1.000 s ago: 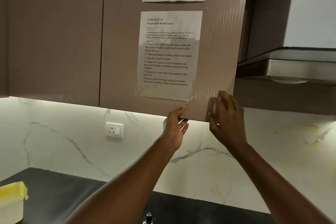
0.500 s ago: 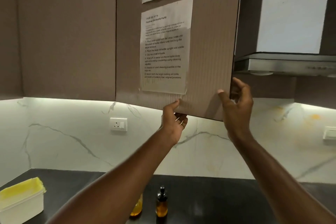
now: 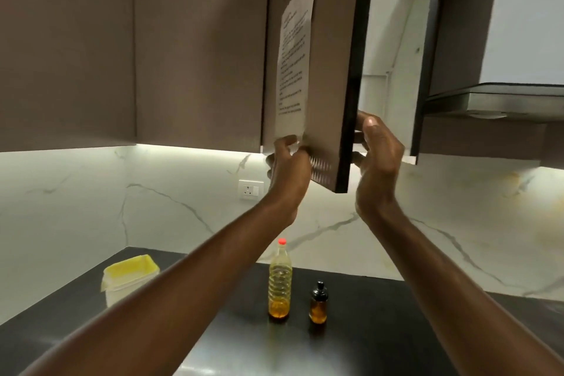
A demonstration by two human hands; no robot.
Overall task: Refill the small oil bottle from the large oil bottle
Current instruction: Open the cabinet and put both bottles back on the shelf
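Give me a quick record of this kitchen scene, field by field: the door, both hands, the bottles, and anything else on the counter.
Cabinet door: swung open, with a printed sheet stuck to its front
Left hand: grips the door's lower edge
Right hand: at the door's free edge, fingertips hidden behind it; grip unclear
Large oil bottle: upright on the counter, red cap on
Small oil bottle: upright to its right, apart from it, dark cap on
Tub: white, yellow-lined, at the counter's left

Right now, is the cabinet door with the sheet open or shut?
Open. The cabinet door is swung outward, dark edge toward the camera, pale cabinet interior showing behind it.
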